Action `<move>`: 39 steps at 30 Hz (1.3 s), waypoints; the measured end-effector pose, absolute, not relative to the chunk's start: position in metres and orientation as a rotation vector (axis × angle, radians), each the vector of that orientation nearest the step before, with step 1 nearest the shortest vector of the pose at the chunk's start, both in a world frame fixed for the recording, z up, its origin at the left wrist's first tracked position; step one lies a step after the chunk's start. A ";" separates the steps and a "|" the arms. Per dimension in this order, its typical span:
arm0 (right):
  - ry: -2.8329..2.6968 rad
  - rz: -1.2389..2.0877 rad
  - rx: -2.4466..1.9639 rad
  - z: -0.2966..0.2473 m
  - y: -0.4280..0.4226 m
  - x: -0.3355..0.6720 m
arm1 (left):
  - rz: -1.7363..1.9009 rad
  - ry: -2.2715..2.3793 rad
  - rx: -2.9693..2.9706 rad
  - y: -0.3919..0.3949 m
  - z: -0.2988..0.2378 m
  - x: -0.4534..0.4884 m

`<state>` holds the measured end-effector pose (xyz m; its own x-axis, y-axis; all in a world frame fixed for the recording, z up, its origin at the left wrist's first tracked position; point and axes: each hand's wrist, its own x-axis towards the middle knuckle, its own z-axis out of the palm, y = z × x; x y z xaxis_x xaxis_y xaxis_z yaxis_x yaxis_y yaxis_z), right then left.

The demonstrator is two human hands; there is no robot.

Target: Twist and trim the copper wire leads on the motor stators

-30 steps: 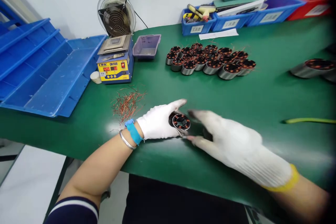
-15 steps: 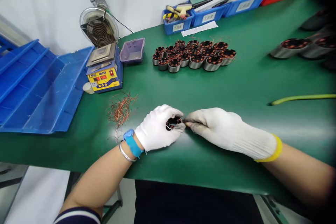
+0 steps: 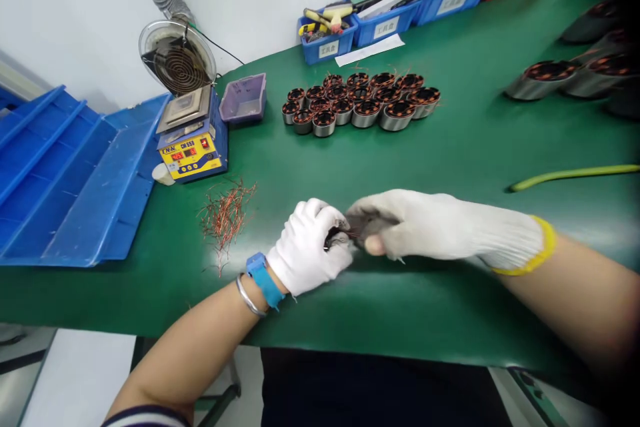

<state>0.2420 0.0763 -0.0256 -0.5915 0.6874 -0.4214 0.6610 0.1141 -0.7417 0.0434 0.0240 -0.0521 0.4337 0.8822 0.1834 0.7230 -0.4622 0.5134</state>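
Note:
My left hand (image 3: pixel 313 247), in a white glove with a blue wrist strap, is closed around a motor stator (image 3: pixel 334 237). Most of the stator is covered by the glove, and its dark opening faces right. Close against it, my right hand (image 3: pixel 400 223), in a white glove with darkened fingertips, is pinched at the stator's right side. Thin copper wire (image 3: pixel 354 233) shows faintly between its fingers, somewhat blurred. Beyond my hands stands a cluster of wound stators (image 3: pixel 365 113) with copper coils and loose wire ends.
Copper wire scraps (image 3: pixel 225 217) lie left of my hands. Behind them stand a yellow-and-blue solder pot (image 3: pixel 193 157), a purple tray (image 3: pixel 244 99) and a fan (image 3: pixel 177 60). Blue racks (image 3: pixel 105 180) fill the left. Toolboxes (image 3: pixel 327 48) line the back; a green tube (image 3: pixel 575 177) and more stators (image 3: pixel 540 83) are right.
My right hand has shifted from a straight pinch to curled, turned fingers tight against the stator's side. My left hand keeps hold of the stator, tilted slightly more. The whole view has shifted a little.

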 end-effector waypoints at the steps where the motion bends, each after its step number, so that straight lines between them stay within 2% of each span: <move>1: -2.361 1.637 -1.405 -0.025 0.076 0.238 | 0.600 1.381 2.335 0.024 -0.052 0.044; 4: -2.121 1.922 -1.361 -0.031 0.073 0.227 | 0.564 1.407 2.359 0.024 -0.051 0.044; 7: -1.819 2.009 -1.327 -0.040 0.068 0.224 | 0.573 1.412 2.366 0.021 -0.050 0.044; 13: -1.829 1.864 -1.326 -0.046 0.059 0.226 | 0.683 1.291 2.154 0.020 -0.050 0.034; 18: -1.922 1.722 -1.201 -0.041 0.051 0.229 | 0.866 1.039 1.425 0.032 -0.046 0.015; 23: -1.796 1.770 -1.079 -0.038 0.046 0.236 | 0.450 0.956 1.050 0.028 -0.028 0.012; 25: -1.727 1.819 -1.041 -0.035 0.044 0.237 | 0.437 0.922 1.060 0.024 -0.021 0.015; 29: -1.636 1.882 -0.970 -0.030 0.043 0.236 | 0.712 0.920 1.121 0.018 -0.015 0.020; 35: -1.467 1.937 -0.881 -0.025 0.043 0.232 | 0.985 0.951 2.021 -0.004 -0.010 0.022; 39: -1.546 1.872 -0.801 -0.022 0.041 0.236 | 0.887 1.125 2.237 -0.017 -0.013 0.024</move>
<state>0.2361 0.0408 -0.0219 -0.6535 0.7519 -0.0865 -0.0571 -0.1630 -0.9850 0.0242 -0.0170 -0.0126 0.4519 0.8278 0.3325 0.5165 -0.5467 0.6590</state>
